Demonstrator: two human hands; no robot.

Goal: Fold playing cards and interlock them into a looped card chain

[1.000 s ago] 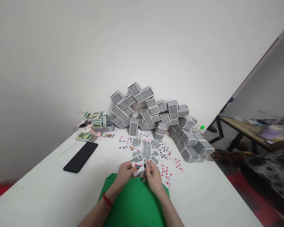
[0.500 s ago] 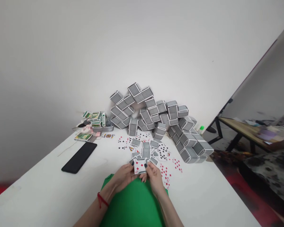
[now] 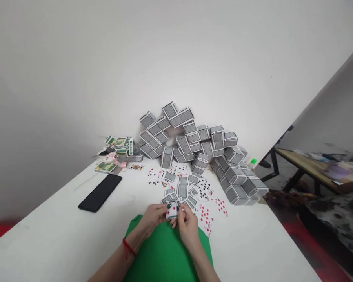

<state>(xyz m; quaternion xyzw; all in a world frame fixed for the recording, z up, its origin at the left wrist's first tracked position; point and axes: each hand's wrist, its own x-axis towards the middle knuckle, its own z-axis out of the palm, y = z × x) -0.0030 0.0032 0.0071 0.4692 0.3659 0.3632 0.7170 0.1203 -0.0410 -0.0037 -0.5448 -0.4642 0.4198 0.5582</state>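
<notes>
Between my two hands is a playing card (image 3: pixel 172 213) with red diamonds on its face, held low over the table's near edge. My left hand (image 3: pixel 153 219) pinches its left side, thumb on the face. My right hand (image 3: pixel 189 225) closes on the right side, its fingers covering part of the card. A grey patterned edge shows along the card's bottom. Just beyond my hands lie loose grey-backed cards (image 3: pixel 182 187). Face-up diamond cards (image 3: pixel 206 216) spread to the right of my right hand, and black-suited cards (image 3: pixel 205 189) lie farther back.
Folded-card blocks (image 3: pixel 191 138) are stacked against the wall, with more blocks (image 3: pixel 238 174) at the right. A black phone-like slab (image 3: pixel 100 193) lies on the left of the white table (image 3: pixel 47 235). Green card boxes (image 3: pixel 122 145) are piled behind it. A person's patterned clothing (image 3: pixel 332 215) shows at right.
The card's visible face has become narrower between my hands, with my right fingers moved farther in over it. The whole view has shifted slightly.
</notes>
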